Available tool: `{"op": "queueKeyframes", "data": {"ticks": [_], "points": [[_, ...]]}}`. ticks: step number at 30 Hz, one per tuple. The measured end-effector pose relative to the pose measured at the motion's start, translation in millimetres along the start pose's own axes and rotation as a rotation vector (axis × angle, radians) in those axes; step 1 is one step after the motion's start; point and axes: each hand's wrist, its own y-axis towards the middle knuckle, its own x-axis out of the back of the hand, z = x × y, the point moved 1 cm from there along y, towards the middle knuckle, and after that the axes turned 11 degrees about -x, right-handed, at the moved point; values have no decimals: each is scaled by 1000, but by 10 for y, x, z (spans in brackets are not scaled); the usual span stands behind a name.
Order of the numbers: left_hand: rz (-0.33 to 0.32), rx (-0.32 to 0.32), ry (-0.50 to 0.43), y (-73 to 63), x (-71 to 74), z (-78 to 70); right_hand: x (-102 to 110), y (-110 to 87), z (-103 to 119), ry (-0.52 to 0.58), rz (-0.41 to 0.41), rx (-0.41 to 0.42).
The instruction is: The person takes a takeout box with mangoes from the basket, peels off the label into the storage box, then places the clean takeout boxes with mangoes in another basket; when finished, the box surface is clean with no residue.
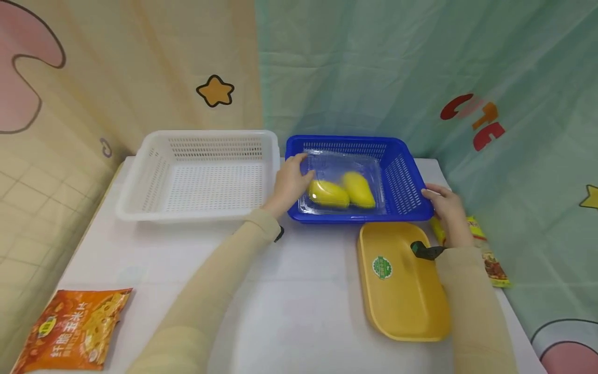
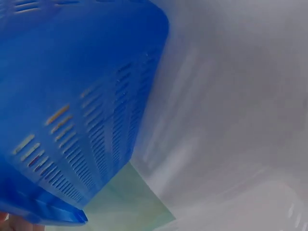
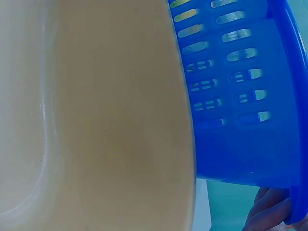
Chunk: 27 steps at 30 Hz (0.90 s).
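Observation:
A blue plastic basket [image 1: 405, 176] stands at the back of the table. Inside it lies a clear plastic box [image 1: 336, 161] holding two yellow, mango-shaped fruits [image 1: 357, 188]. My left hand [image 1: 290, 182] grips the basket's left rim, its thumb reaching over the inside near the box. In the left wrist view, fingertips [image 2: 17, 224] show under the basket's rim [image 2: 43, 211]. At the basket's right end, my right hand [image 1: 446, 208] holds the rim, thumb on top. The right wrist view has its fingers [image 3: 269, 211] curled beneath the edge.
A white basket [image 1: 201, 215] stands left of the blue one. In front of the blue basket is a yellow tray [image 1: 402, 291], partly under my right forearm. An orange snack bag [image 1: 75, 330] lies front left. A yellow packet [image 1: 492, 265] lies beyond the right arm. Curtains hang behind.

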Motion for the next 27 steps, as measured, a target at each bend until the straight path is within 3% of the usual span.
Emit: {"op": "queueKeyframes", "data": {"ticks": [5, 15, 22, 24, 27], "points": [[20, -21, 96, -48, -31, -61, -24, -26, 47, -28, -6, 1], [32, -37, -1, -124, 45, -53, -63, 46, 107, -21, 23, 12], [-30, -34, -180, -233, 424, 10, 20, -445, 252, -74, 37, -9], [-51, -35, -181, -263, 588, 50, 43, -579, 305, -120, 18, -3], [-59, -26, -108, -298, 871, 131, 70, -817, 399, -198, 11, 51]]}}
